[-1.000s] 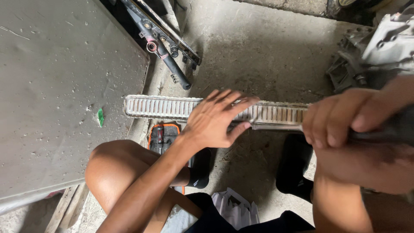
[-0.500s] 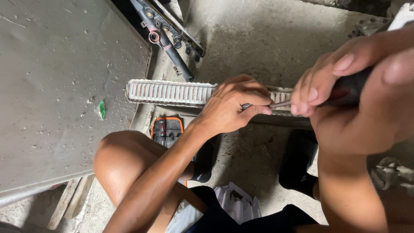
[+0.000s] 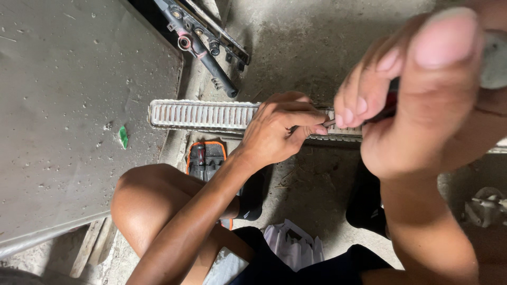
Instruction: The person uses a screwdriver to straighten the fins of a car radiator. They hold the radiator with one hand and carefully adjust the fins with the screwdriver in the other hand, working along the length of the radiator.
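A long, narrow finned metal core lies on the concrete floor in front of me. My left hand rests on it near its middle, fingers curled and pinching the thin metal shaft of a tool. My right hand is raised close to the camera, big and blurred, closed round the dark handle of that tool. The tool's tip is hidden between my fingers and the core.
A grey metal sheet fills the left. A dark fuel-rail-like metal part lies beyond the core. An orange-edged tool case sits by my left knee. A white plastic bag lies between my legs; a metal part sits right.
My left hand went from flat on the core to curled round the tool shaft. My right hand rose closer to the camera with the tool, bringing its tip to the core.
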